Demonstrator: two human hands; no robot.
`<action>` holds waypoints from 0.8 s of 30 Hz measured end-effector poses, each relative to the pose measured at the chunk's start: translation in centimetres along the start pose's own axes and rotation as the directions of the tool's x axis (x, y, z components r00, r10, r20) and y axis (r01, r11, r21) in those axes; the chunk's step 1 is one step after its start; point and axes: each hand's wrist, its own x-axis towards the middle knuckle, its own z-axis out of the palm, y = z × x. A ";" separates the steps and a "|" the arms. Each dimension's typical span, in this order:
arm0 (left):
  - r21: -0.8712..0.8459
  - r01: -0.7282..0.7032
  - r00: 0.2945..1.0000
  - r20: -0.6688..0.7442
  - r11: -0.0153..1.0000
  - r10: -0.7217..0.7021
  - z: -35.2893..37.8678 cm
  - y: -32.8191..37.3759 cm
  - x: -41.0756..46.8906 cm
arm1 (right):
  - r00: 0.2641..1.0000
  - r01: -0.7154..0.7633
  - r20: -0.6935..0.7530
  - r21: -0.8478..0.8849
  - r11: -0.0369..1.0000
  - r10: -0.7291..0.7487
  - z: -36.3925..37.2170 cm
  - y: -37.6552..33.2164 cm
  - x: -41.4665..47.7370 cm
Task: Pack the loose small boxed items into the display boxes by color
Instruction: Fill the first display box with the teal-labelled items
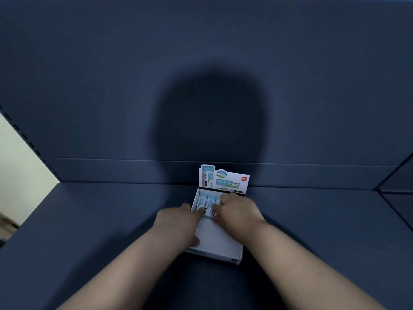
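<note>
A white display box with a teal printed upright lid stands on the dark blue shelf, against its back wall. Several small teal-and-white boxed items lie in a row at the far end of the box; its near half shows a bare white floor. My left hand reaches in over the box's left wall, its fingertips on the items. My right hand lies over the right part of the row, fingers bent down onto the items. Whether either hand grips an item is hidden by the fingers.
The dark blue shelf stretches wide on both sides of the box, with a low ledge along the back wall. A pale wall and a perforated upright show at the left edge. My head's shadow falls on the back panel.
</note>
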 end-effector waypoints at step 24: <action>-0.161 0.012 1.000 0.020 0.987 -0.009 0.6 0.2 -0.7 | 0.917 -0.340 -0.099 0.315 0.886 0.387 -0.1 3.8 -4.3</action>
